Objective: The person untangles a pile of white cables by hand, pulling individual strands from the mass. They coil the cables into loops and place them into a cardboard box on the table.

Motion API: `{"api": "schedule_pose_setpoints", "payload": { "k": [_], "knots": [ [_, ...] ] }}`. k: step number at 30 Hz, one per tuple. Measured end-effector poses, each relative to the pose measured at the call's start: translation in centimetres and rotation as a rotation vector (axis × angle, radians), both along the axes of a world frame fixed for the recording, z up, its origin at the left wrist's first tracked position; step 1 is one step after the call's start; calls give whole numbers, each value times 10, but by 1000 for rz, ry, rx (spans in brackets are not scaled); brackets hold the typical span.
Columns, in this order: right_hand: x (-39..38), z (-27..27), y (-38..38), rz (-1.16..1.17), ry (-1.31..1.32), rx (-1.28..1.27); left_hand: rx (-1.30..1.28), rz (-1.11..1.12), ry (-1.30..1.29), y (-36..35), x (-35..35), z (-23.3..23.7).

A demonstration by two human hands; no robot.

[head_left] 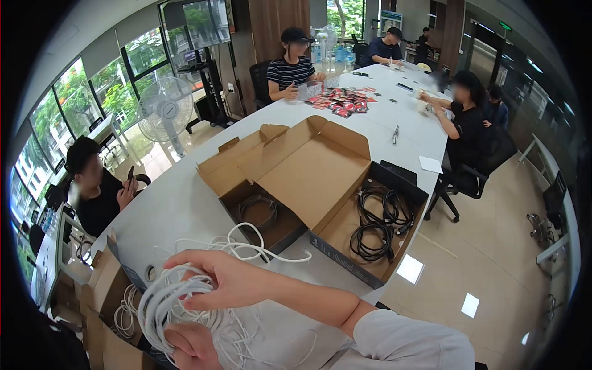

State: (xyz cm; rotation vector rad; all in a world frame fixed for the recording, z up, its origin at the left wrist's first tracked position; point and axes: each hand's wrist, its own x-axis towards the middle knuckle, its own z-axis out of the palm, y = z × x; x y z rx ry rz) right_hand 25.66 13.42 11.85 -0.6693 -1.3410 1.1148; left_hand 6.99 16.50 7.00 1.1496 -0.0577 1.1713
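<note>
A thick coil of white cable (151, 311) is held near the table's front left edge. My right hand (225, 280) reaches across from the right, its fingers curled over the top of the coil. Lower down, my left hand (192, 345) is closed around the coil's bottom part. A heap of thin white cables (237, 333) lies on the table beside and beneath the hands. Loose white cable loops (259, 250) stretch behind my right hand toward the boxes. Just left of the coil, an open cardboard box (111, 308) has more white cable inside.
Ahead stand two open boxes: one holds a dark grey cable coil (258, 211), the other black cables (376, 240). Red packets (342, 100) are piled farther back on the white table (179, 203). Several people sit around it. A fan (165, 111) stands at left.
</note>
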Motion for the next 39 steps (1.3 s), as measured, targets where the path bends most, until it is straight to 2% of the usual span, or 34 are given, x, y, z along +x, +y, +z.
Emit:
{"api": "schedule_pose_setpoints", "payload": {
  "k": [1,4,6,9,13,17,19,22,23,26,29,34,36,39],
  "knots": [
    [-4,-3,3,-13,40,-8,-16,53,-31,-4,4,3],
    [-14,-13,11,-31,143,-45,16,-1,-113,-1,10,1],
    [-10,-11,11,-15,186,-82,-1,-16,-37,-4,13,3],
    [-2,-1,6,-78,79,-188,-36,-90,49,-2,18,10],
    [3,4,3,-49,34,-218,179,-255,73,-1,25,9],
    [-3,4,0,-14,56,-248,89,-287,6,-13,17,15],
    [-3,5,3,14,34,-223,98,-430,-44,4,10,15],
    [-6,1,7,34,15,-177,14,-369,-62,3,5,16],
    [-7,-1,7,27,6,-160,-1,-395,-140,-4,13,23],
    [-9,-6,9,25,-13,-148,-83,-395,-142,-7,9,26],
    [-12,-6,8,33,44,-134,-227,-535,-203,-12,11,38],
    [-7,3,1,145,14,-105,-46,-402,-17,-5,-7,26],
    [-9,-5,-1,144,23,-63,-19,-382,-10,-7,-4,33],
    [-21,-10,5,121,88,-10,35,-234,-51,-7,-8,38]
  ]
}}
